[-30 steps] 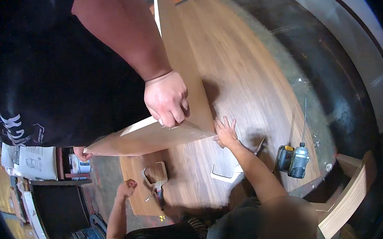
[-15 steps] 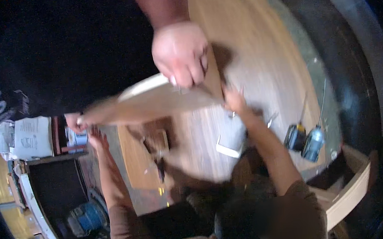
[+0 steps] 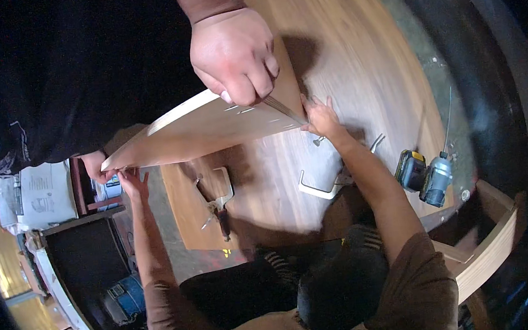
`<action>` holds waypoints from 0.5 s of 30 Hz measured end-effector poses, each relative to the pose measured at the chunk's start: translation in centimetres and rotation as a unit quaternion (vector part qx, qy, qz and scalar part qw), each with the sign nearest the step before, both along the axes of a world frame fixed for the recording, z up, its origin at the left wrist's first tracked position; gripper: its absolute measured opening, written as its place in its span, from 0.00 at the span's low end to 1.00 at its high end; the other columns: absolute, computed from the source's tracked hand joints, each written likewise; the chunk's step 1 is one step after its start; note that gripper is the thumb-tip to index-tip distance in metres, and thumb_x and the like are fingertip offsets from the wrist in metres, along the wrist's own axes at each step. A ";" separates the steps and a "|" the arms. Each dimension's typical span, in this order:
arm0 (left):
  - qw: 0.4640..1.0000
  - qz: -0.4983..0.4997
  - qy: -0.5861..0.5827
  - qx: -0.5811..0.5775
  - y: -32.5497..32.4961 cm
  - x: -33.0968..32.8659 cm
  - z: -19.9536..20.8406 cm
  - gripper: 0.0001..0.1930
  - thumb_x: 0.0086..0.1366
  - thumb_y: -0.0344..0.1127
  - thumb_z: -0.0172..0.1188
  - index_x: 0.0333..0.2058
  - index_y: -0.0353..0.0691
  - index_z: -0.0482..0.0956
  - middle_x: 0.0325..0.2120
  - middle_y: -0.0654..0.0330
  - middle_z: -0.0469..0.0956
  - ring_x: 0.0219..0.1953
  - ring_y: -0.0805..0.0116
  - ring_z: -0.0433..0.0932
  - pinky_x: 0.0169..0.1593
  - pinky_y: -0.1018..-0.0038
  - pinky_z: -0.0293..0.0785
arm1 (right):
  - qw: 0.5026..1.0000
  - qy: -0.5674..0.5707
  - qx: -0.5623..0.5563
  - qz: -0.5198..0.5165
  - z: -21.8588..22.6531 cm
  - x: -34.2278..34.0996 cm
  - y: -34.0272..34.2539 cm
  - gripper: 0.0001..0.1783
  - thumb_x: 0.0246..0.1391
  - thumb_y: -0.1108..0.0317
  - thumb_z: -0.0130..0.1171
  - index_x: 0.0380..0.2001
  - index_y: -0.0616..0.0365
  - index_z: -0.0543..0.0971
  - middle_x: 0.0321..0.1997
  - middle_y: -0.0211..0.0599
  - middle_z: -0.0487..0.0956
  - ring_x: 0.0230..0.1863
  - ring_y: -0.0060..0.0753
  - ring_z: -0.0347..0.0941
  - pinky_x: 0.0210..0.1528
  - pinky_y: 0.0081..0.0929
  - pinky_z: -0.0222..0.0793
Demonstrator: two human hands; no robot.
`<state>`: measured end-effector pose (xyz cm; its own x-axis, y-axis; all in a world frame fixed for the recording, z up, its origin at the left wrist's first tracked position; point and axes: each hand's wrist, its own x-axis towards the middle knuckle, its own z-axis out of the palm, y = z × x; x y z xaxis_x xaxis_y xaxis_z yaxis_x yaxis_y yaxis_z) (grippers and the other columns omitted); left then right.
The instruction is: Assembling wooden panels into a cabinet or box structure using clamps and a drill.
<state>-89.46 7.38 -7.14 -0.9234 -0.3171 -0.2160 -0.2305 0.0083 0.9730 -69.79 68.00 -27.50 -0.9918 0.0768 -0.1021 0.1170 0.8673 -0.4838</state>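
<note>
A curved wooden panel [image 3: 205,132] with a pale edge is tilted above a wood-grain tabletop [image 3: 265,183]. My left hand [image 3: 134,189] grips its lower left corner, fingers partly hidden there. My right hand [image 3: 322,120] holds the panel's right end, fingertips pointing up past the edge. A small round metal piece [image 3: 318,141] shows just under that hand. The co-worker opposite has a fist [image 3: 237,58] on the panel's top edge and another hand [image 3: 95,166] at its left corner. On the tabletop lie a locking clamp [image 3: 220,199] and a second clamp [image 3: 319,190], partly behind my right forearm.
Two cordless drills, a black one [image 3: 409,171] and a blue-grey one [image 3: 436,182], lie to the right. A pale wooden frame [image 3: 489,265] stands at lower right. At left are a white bag [image 3: 43,196] and a dark bin [image 3: 75,254] holding a blue machine [image 3: 126,300].
The panel, blurred before, is sharp now and has shifted slightly. The co-worker's fist has moved up and left. Both my hands stay at the panel's ends.
</note>
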 end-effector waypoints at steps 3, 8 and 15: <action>1.000 0.004 0.019 0.022 0.3 1.0 -0.8 0.45 0.67 0.81 0.32 0.71 0.58 0.60 0.72 0.62 0.59 0.74 0.61 0.52 0.69 0.38 0.48 | 1.000 0.018 0.010 0.018 0.5 -0.3 -0.2 0.62 0.42 0.52 0.78 0.74 0.63 0.55 0.73 0.46 0.68 0.74 0.49 0.61 0.70 0.77 0.47; 0.999 0.012 0.043 0.002 6.1 1.5 -0.4 0.52 0.61 0.87 0.27 0.73 0.57 0.55 0.75 0.61 0.53 0.77 0.58 0.47 0.71 0.39 0.47 | 1.000 -0.006 0.003 0.008 0.0 -0.1 0.9 0.61 0.43 0.53 0.77 0.73 0.66 0.55 0.72 0.51 0.68 0.74 0.47 0.61 0.70 0.76 0.48; 0.999 0.015 0.042 -0.022 7.1 3.4 -0.2 0.54 0.58 0.89 0.25 0.73 0.59 0.54 0.74 0.61 0.55 0.75 0.55 0.51 0.71 0.41 0.51 | 1.000 0.000 0.025 0.018 -1.3 -1.1 1.8 0.59 0.43 0.54 0.76 0.72 0.69 0.55 0.65 0.55 0.74 0.69 0.49 0.68 0.71 0.72 0.51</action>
<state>-86.09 14.47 -7.30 -0.9274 -0.3528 -0.1244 -0.1497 0.0453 0.9877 -70.85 69.82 -28.77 -0.9940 0.0469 -0.0987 0.0858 0.8942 -0.4393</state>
